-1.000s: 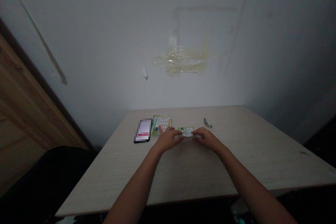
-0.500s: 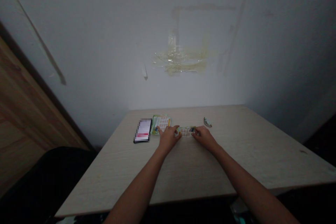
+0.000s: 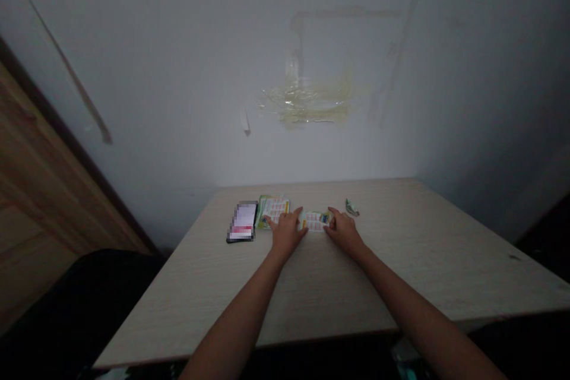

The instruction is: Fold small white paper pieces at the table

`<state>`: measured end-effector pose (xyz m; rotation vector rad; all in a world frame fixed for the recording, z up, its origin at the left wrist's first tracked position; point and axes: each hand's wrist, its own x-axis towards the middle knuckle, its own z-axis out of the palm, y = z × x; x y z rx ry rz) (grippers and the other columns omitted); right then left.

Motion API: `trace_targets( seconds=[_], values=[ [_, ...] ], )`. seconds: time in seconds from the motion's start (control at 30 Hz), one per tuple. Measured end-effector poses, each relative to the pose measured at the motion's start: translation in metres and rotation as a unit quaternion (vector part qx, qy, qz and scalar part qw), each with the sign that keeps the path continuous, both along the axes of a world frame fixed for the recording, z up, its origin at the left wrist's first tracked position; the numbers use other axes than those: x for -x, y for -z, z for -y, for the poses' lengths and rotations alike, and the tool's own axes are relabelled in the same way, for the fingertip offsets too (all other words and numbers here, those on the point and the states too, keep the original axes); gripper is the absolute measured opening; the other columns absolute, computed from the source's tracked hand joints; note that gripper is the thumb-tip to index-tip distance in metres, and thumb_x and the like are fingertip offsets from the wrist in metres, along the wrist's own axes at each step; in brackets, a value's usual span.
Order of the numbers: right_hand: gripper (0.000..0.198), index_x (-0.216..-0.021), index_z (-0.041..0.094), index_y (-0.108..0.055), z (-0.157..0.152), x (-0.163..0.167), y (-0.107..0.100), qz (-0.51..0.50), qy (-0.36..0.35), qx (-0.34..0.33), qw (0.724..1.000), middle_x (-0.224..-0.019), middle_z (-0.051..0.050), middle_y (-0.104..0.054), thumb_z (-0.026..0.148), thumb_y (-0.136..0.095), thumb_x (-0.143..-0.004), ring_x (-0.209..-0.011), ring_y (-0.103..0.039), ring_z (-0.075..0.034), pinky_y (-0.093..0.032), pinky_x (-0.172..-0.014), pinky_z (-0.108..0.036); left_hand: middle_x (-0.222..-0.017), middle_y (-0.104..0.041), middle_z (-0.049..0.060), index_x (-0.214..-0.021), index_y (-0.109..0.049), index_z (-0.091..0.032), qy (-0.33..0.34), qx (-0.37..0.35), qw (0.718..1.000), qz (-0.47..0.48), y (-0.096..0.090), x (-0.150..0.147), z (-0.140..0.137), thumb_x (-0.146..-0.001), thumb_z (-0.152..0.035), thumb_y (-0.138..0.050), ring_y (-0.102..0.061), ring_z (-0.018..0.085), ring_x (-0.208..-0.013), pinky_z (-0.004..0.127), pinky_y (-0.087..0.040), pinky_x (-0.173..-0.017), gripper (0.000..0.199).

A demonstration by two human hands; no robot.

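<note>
- Head view, dim light; entries run left to right across the pale wood-grain surface [image 3: 320, 285], which butts against a grey-white wall.
- Black flat phone with a lit, blurred screen [image 3: 243, 222]: lies flat at far left, apart from both hands, untouched.
- Green-bordered printed sheet with rows of orange-red marks [image 3: 274, 209]: flat just right of the phone. Fingertips of the left hand reach its near right corner; contact likely, not certain at this size.
- Left hand [image 3: 285, 230]: palm down, fingers narrow and pressed to the surface, thumb side against the left end of the small strip. Reads as pinning that end so it cannot slide.
- Small folded paper strip, green-edged with orange print [image 3: 315, 221]: lies flat between the two hands, print side up, touching both. Held at both ends, apparently to keep it stretched and flat.
- Right hand [image 3: 342, 228]: palm down, fingers narrow, tips on the strip's right end.
- Small crumpled green-white scrap [image 3: 352, 208]: just beyond the right hand, not touched.
- Versus one second ago: strip then showed a whiter face and sat lifted between pinching fingertips; now the printed face is up and it lies pressed down. Both hands have shifted slightly away from the body. Phone, sheet, scrap unmoved.
</note>
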<state>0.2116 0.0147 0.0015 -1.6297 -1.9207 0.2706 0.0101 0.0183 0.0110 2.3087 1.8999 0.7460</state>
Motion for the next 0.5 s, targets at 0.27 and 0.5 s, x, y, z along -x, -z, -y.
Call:
trace_targets(
  seconds=[0.27, 0.5],
  values=[
    [0.037, -0.120, 0.018, -0.064, 0.000, -0.001, 0.002, 0.057, -0.015, -0.027, 0.998, -0.098, -0.009, -0.066, 0.026, -0.060, -0.084, -0.100, -0.053, -0.025, -0.035, -0.093, -0.038, -0.125, -0.064, -0.002, -0.094, -0.074, -0.038, 0.044, -0.016, 0.999, -0.025, 0.001, 0.002, 0.002, -0.086, -0.042, -0.060, -0.041, 0.031, -0.127, 0.079, 0.007, -0.104, 0.016],
    [0.022, -0.100, 0.022, -0.073, -0.003, -0.004, 0.010, 0.027, -0.132, -0.064, 0.989, -0.112, -0.008, -0.066, 0.024, -0.062, -0.081, -0.109, -0.055, -0.023, -0.039, -0.098, -0.037, -0.122, -0.067, -0.002, -0.086, -0.071, -0.031, 0.092, -0.019, 0.995, -0.018, 0.003, 0.002, 0.003, -0.084, -0.038, -0.063, -0.040, 0.029, -0.131, 0.079, 0.011, -0.103, 0.011]
  ],
)
